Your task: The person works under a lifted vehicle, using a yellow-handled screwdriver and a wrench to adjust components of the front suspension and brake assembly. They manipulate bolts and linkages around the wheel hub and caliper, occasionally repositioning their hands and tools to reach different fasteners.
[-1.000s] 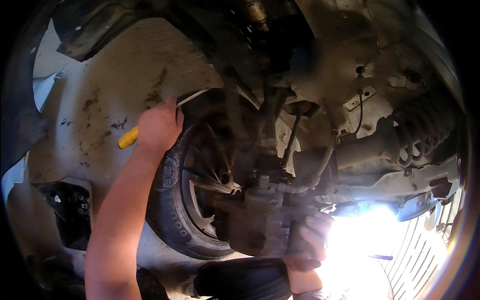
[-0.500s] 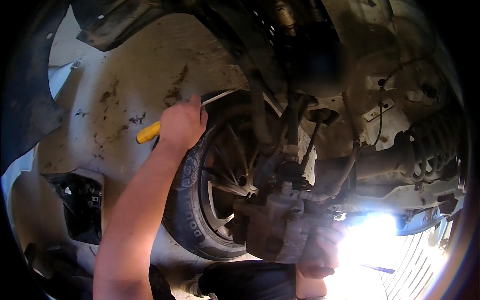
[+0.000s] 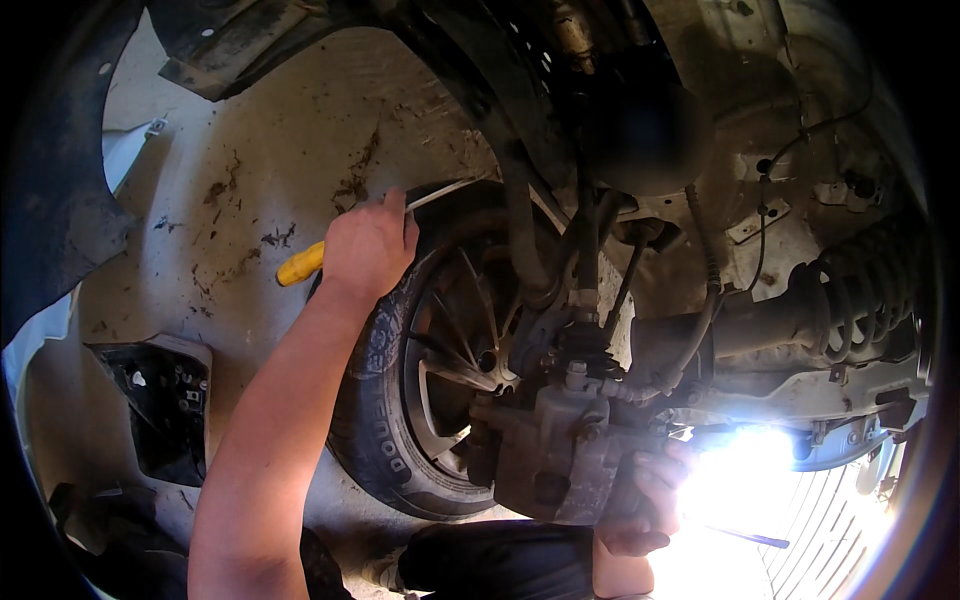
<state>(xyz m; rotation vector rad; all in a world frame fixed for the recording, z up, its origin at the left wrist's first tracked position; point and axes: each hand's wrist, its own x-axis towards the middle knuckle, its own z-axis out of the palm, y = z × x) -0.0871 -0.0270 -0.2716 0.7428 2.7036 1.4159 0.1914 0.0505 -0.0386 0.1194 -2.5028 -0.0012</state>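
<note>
My left hand [image 3: 365, 245] is closed around a long tool with a yellow handle [image 3: 300, 265] and a metal shaft [image 3: 445, 195], which reaches up over the tyre [image 3: 372, 440] toward the dark suspension arms [image 3: 520, 210]. Low at the centre right, my right hand [image 3: 655, 490] has its fingers wrapped on a dark part of the brake caliper assembly [image 3: 555, 460], partly hidden by it and by glare. Behind the assembly, the alloy wheel [image 3: 440, 370] lies on the floor [image 3: 230, 150].
A coil-spring strut [image 3: 840, 310] runs out to the right, with hoses and a cable [image 3: 760, 250] above it. A black bracket or tray [image 3: 160, 420] is at the lower left. Dark liner panels [image 3: 60, 220] line the left. Strong glare fills the lower right.
Since a second ago the whole view has shifted, so things appear farther right and my left hand with the tool moved along with them. Both grips look the same, with little movement over the last half second.
</note>
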